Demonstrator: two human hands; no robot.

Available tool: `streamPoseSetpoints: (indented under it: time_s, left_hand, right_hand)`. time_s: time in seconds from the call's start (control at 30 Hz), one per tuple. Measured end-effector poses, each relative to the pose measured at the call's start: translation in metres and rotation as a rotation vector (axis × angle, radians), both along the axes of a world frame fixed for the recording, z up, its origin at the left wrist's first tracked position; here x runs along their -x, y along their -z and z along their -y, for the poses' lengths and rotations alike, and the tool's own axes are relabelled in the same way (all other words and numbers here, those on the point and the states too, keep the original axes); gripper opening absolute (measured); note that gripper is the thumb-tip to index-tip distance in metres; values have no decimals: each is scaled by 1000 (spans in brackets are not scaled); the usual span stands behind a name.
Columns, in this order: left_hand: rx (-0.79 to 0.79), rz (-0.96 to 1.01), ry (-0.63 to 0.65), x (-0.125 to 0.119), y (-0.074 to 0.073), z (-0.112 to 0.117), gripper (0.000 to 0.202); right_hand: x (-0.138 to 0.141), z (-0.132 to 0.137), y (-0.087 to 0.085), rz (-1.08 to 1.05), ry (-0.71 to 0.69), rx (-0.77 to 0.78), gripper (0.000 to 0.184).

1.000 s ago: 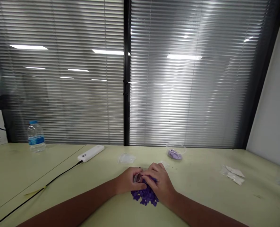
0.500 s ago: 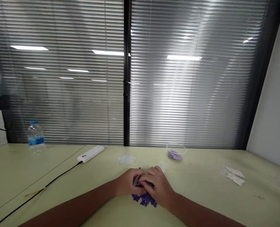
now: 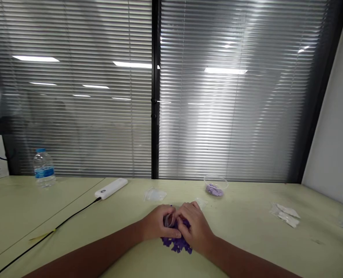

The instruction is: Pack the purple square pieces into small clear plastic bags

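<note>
The purple pile [image 3: 177, 244] of small flat pieces lay on the desk [image 3: 142, 262] and served as the reference point. The left hand [image 3: 156, 224] stood at its left edge, fingers and thumb curled around a clear bag [image 3: 169, 220], whose open mouth showed over the pile's far left part. The bag's long axis could not be established, most of it being covered by the hand. The right hand [image 3: 193, 226] was the nearer to the pile, arched over its right side, with fingertips bent left towards the bag mouth; whether they gripped a piece or the bag's rim could not be determined. The governing relation was therefore bag mouth to right fingers: immediately left of them, apparently at touching range. Beyond the pile and to its right stood a clear tub [image 3: 215, 184] containing lilac pieces [image 3: 214, 190]; beyond it and to its left lay clear plastic wrapping [image 3: 155, 194]. Compared with the frame half a second earlier, the bag mouth appeared rounder, and more purple showed between the right thumb and forefinger. The tub and wrapping were unmoved.
</note>
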State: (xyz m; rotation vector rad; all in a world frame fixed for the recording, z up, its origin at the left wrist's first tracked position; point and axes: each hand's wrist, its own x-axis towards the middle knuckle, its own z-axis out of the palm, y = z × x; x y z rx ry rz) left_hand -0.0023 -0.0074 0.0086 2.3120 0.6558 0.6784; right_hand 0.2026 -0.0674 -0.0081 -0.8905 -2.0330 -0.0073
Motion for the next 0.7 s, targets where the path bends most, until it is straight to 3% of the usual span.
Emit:
streamPoseSetpoints:
  time_s: [0.13,0.37,0.7]
  left_hand:
    - [131,34,-7,0,0,-1,52]
    - [198,140,-170,-1,5,-13,51]
    - [235,138,-141,-4,0,-9,49]
  right_hand:
    - [-1,-3,2,-124,92,75,23]
    - [-3,-20,15,-128,123,267,18]
    - [2,-10,11,39,45,172,17]
